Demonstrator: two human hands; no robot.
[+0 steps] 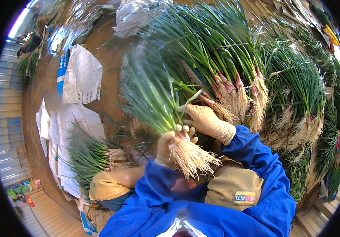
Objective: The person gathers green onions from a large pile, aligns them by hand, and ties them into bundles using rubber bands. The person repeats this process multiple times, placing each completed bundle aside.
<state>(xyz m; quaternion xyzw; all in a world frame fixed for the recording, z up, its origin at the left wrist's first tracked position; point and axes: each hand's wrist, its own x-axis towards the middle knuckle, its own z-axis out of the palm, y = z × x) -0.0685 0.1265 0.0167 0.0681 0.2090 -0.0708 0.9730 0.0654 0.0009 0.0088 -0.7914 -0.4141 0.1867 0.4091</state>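
Note:
My left hand point(166, 148), in a pale glove, is wrapped around the base of a bunch of green garlic plants point(152, 103). The leaves fan up and to the left, and the pale roots point(192, 157) hang towards my lap. At the right side of the bunch, my gloved right hand point(204, 120) pinches a bent green leaf point(193, 99) between thumb and fingers. Just beyond that hand, a loose plant point(210, 102) with a reddish stem lies beside a large pile of green garlic point(232, 65), its roots facing me.
More green garlic point(297, 97) lies in heaps to the right. By my left knee, a smaller pile point(99, 152) rests on white sacking point(78, 118). A printed sack point(82, 75) and a clear plastic bag point(137, 17) lie on the brown ground point(110, 71). Corrugated sheeting point(8, 109) stands far left.

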